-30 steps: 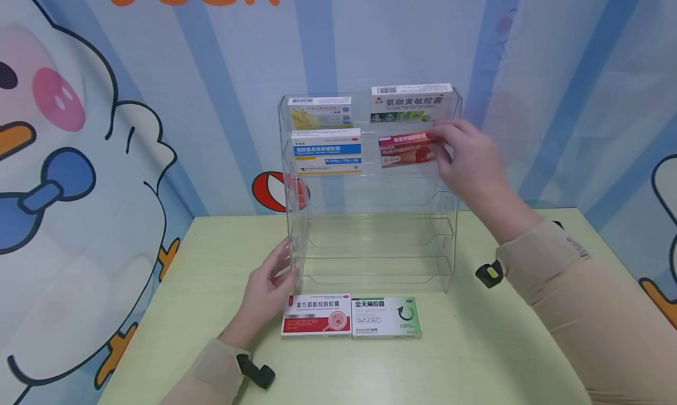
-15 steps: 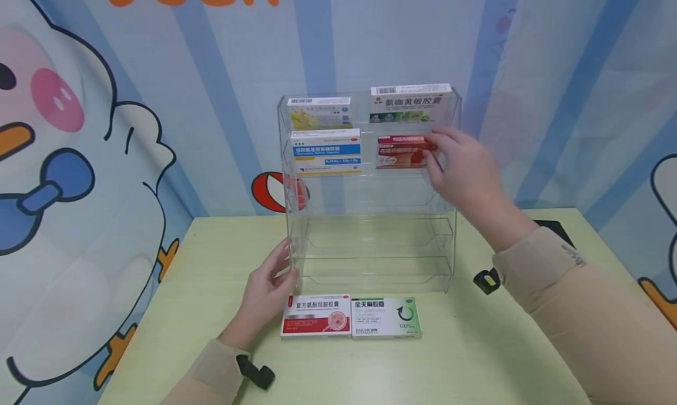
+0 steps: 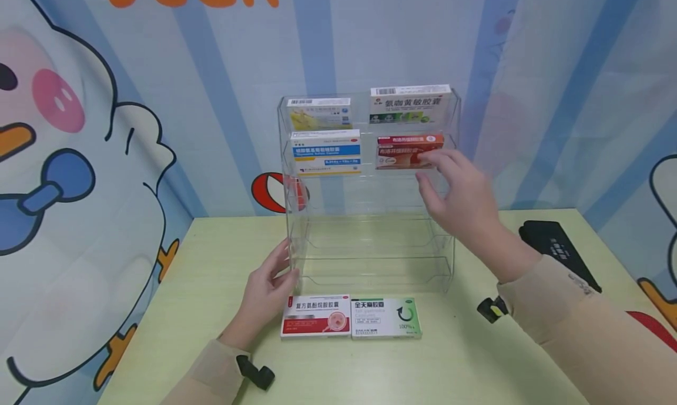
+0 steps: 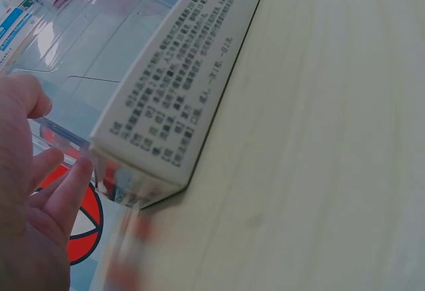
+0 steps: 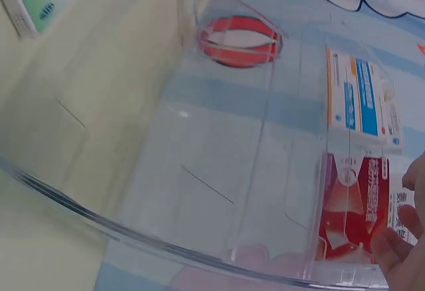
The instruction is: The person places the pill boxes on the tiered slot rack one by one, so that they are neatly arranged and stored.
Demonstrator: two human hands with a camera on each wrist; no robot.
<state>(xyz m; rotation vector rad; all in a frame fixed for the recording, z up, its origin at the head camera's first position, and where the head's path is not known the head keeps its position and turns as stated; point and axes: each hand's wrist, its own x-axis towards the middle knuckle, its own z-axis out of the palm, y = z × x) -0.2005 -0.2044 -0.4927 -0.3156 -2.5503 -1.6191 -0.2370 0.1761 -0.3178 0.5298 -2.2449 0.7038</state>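
A clear acrylic display rack [image 3: 370,237] with stepped tiers stands on the table. My left hand [image 3: 267,290] holds its lower left edge, thumb on one side and fingers on the other in the left wrist view. The red medicine box [image 3: 394,153] sits upright on the rack's second tier, right side. My right hand [image 3: 462,199] is at that box's right end, thumb and fingers spread apart; whether a fingertip still touches it I cannot tell. Left of it stands a blue-and-white medicine box [image 3: 326,152]. On the top tier are a yellow-and-white box [image 3: 319,114] and a white-and-green box [image 3: 409,105].
Before the rack, a red-and-white medicine box [image 3: 316,315] and a green-and-white medicine box [image 3: 386,318] lie side by side on the pale table [image 3: 338,370]. A black pouch [image 3: 560,252] lies at the right. Behind hangs a blue striped cartoon backdrop [image 3: 222,99].
The red box was tilted in my right hand's pinch; it now sits straight on the tier. My right hand has let go and moved down slightly. My left hand has stayed put.
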